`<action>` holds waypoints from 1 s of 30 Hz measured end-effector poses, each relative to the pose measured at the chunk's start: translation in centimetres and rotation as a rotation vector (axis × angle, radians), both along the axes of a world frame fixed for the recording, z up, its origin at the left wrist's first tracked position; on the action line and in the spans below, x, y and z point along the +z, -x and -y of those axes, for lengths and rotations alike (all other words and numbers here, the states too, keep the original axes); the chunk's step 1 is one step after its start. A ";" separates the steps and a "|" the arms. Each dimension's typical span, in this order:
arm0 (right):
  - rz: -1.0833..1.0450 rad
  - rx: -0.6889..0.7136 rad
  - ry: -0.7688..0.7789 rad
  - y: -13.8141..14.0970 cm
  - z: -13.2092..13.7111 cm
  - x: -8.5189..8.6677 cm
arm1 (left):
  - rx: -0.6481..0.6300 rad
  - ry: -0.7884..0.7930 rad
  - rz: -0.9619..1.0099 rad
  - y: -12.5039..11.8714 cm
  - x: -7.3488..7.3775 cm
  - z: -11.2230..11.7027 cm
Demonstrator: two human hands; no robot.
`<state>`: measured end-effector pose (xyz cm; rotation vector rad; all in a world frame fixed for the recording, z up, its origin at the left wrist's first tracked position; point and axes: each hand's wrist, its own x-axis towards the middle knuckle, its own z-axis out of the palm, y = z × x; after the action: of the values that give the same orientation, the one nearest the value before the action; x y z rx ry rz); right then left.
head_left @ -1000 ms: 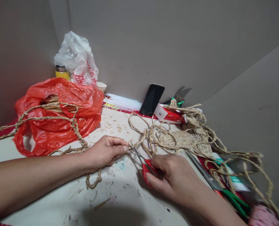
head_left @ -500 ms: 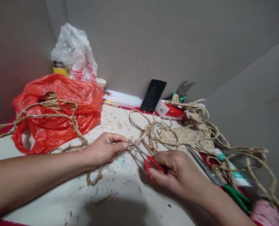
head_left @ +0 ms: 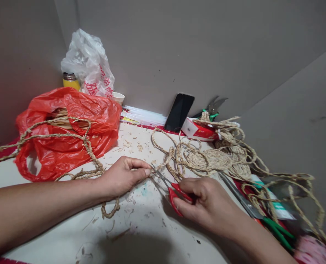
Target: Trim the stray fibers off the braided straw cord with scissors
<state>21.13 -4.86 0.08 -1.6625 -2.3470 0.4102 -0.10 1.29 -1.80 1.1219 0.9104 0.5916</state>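
Note:
My left hand (head_left: 123,176) rests on the white table (head_left: 69,234) and pinches a braided straw rope (head_left: 90,152) between thumb and fingers. My right hand (head_left: 207,203) grips red-handled scissors (head_left: 171,189); their blades point left and meet the rope just beside my left fingertips. The rope runs back over a red plastic bag (head_left: 66,139) on the left. To the right it joins a tangle of braided loops and flat coiled straw mats (head_left: 212,159).
A white plastic bag (head_left: 90,66), a yellow bottle (head_left: 71,80) and a paper cup (head_left: 118,97) stand at the back left. A black phone (head_left: 179,112) leans on the wall beside a red-white box (head_left: 200,132) and green-handled shears (head_left: 212,108). Long green-handled scissors (head_left: 258,214) lie at right. Straw scraps litter the table.
Both hands have stayed almost in place. The scissors have shifted slightly right and their blades sit against the rope by my left fingertips. The view has moved a little.

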 end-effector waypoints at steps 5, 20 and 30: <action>-0.075 0.006 0.035 -0.3 -0.2 -0.1 | -0.022 0.021 0.021 0.1 0.1 -0.1; -1.154 -0.254 0.350 1.8 -0.6 -2.0 | -0.257 -0.007 0.155 0.1 -0.3 0.2; -1.424 -0.414 0.302 1.1 -1.0 -1.2 | -0.187 0.006 0.126 -0.2 -0.6 0.7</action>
<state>20.03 -3.85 -1.10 -1.1571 -0.9016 1.3169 0.08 0.62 -2.41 1.1366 0.6896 0.4992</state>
